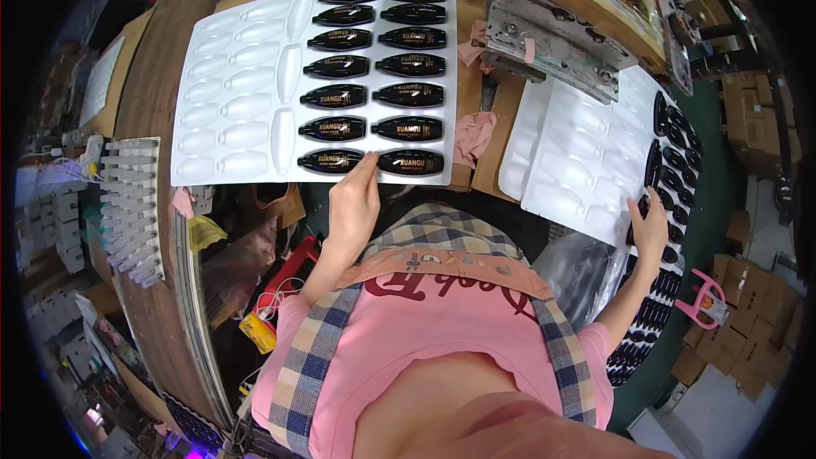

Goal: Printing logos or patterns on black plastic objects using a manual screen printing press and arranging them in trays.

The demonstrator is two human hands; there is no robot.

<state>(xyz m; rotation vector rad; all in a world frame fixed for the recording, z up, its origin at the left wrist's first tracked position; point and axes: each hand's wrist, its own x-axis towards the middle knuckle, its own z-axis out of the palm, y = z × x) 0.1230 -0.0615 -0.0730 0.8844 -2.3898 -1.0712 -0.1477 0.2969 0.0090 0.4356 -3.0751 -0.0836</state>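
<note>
A white moulded tray (242, 123) lies in front of me, its two right columns filled with glossy black bottle-shaped pieces bearing gold print. My left hand (353, 204) is at the tray's near edge, fingertips pinched together at the narrow neck of the nearest right-column piece (412, 162). Beside those fingertips is the nearest left-column piece (327, 161). On the right, my right hand (649, 229) reaches to a second white tray (574, 178), thumb and fingers around a dark piece (641, 208) at its right edge. The fingers partly cover that piece.
A metal fixture (552, 38) stands beyond the second tray. Pink cloth (474, 138) lies between the trays. More black pieces (676, 161) sit in rows at far right. Stacked white parts (132, 208) stand at left. A pink stool (701, 299) and cardboard boxes (739, 331) are on the floor.
</note>
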